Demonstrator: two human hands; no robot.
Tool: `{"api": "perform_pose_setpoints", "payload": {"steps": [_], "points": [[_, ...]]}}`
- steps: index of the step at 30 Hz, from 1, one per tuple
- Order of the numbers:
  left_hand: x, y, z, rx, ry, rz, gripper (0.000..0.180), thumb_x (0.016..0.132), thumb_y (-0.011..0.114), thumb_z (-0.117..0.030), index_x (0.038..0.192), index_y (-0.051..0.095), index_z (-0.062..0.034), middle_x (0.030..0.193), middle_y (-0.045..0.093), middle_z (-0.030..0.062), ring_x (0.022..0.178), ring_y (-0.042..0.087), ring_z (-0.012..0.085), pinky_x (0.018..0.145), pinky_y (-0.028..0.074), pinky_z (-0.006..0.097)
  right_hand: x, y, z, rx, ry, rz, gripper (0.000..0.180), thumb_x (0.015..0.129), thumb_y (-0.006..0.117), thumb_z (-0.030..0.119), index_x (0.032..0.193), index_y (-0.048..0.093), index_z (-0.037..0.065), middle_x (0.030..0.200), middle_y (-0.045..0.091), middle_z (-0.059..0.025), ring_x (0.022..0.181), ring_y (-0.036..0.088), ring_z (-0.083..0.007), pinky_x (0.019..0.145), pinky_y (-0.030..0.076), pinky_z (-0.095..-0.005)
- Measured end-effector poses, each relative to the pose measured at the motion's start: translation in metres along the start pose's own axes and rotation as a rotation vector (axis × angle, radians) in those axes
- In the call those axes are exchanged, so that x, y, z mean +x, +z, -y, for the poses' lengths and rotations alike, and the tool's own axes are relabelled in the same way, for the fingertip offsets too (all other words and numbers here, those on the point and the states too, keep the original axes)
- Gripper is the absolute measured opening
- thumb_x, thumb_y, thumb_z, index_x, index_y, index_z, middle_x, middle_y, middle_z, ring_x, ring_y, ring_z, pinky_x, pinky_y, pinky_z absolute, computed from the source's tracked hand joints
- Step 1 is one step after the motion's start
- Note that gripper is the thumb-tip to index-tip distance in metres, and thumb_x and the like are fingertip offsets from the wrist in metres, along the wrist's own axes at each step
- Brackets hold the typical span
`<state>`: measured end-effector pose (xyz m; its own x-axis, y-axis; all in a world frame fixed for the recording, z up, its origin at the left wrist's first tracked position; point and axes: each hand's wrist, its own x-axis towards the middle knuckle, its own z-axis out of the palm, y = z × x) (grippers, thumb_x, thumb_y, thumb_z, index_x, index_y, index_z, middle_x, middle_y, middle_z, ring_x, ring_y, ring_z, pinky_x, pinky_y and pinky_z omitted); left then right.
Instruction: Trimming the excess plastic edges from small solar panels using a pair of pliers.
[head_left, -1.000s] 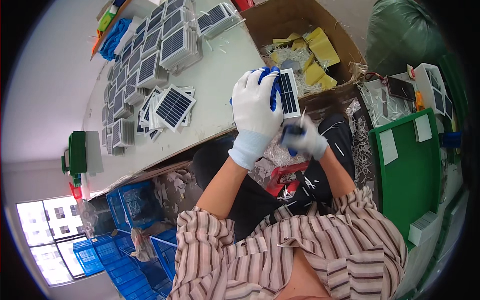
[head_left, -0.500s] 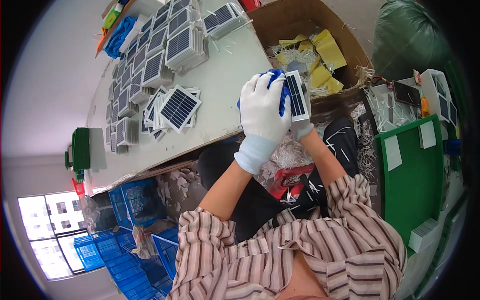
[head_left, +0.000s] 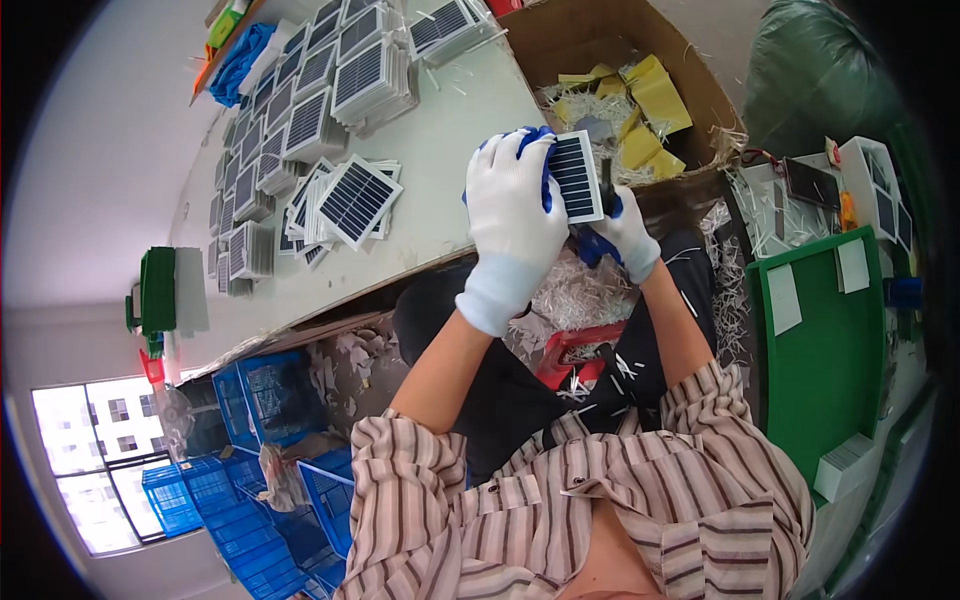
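My left hand point(head_left: 515, 200), in a white glove with a blue palm, grips a small white-edged solar panel point(head_left: 577, 177) by its left side. The panel's dark, striped face is turned up. Close against the panel's right edge is my right hand point(head_left: 625, 232), gloved alike, its fingers closed round a slim dark tool point(head_left: 607, 187); the tool's exact kind is hard to make out. A loose pile of solar panels point(head_left: 358, 202) lies on the white table point(head_left: 440, 170) to the left, with many stacked panels point(head_left: 312, 128) behind it.
A cardboard box point(head_left: 560, 45) with white strips and yellow pieces point(head_left: 658, 95) stands ahead. At right are a green tray point(head_left: 815, 350), a phone-like dark device point(head_left: 812, 185) and a large green bag point(head_left: 820, 85). Blue crates point(head_left: 235, 500) sit lower left; a red container point(head_left: 565, 355) is below my hands.
The panel has shifted slightly left and now shows more of its face. My right hand has come out from behind it, showing the dark tool at its right edge.
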<state>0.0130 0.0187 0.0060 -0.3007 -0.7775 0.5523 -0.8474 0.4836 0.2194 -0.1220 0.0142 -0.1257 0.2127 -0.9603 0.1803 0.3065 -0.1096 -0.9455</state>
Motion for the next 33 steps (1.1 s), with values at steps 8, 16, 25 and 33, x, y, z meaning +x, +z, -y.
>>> {"api": "perform_pose_setpoints", "payload": {"steps": [8,16,25,33], "points": [[-0.003,0.007,-0.001,0.012,-0.033,0.013,0.035,0.073,0.059,-0.006,0.108,0.058,-0.0038,0.109,0.055,0.0145,0.108,0.048,0.0331,0.095,0.038,0.043,-0.06,0.045,0.031,-0.255,-0.066,0.173,0.015,0.074,0.07,0.011,0.08,0.06,0.002,0.075,0.063,-0.004,0.067,0.06,-0.0109,0.064,0.049,-0.0241],[0.001,0.014,-0.008,0.028,-0.005,0.023,0.038,0.071,0.063,-0.011,0.108,0.058,-0.002,0.108,0.055,0.0153,0.108,0.048,0.0342,0.094,0.038,0.043,0.037,0.046,-0.079,0.304,-0.116,-0.546,0.025,0.091,0.056,0.017,0.111,0.047,0.005,0.096,0.062,-0.0061,0.085,0.062,-0.0175,0.076,0.051,-0.0299],[-0.002,-0.013,0.006,0.08,-0.047,0.068,0.048,0.07,0.07,-0.018,0.113,0.054,-0.003,0.115,0.052,0.0158,0.11,0.046,0.0355,0.099,0.035,0.043,0.032,0.023,-0.017,0.478,0.017,-0.14,0.026,0.09,0.059,0.022,0.104,0.059,0.0,0.098,0.064,-0.0089,0.084,0.061,-0.0114,0.076,0.052,-0.0275],[-0.005,0.002,0.006,0.008,-0.047,-0.038,0.027,0.074,0.06,-0.006,0.101,0.06,-0.0065,0.105,0.058,0.0109,0.1,0.052,0.0308,0.089,0.041,0.04,-0.013,0.025,0.024,0.189,0.137,-0.02,0.015,0.075,0.07,0.015,0.082,0.066,0.002,0.068,0.063,-0.0015,0.062,0.059,-0.0071,0.059,0.048,-0.0235]]}}
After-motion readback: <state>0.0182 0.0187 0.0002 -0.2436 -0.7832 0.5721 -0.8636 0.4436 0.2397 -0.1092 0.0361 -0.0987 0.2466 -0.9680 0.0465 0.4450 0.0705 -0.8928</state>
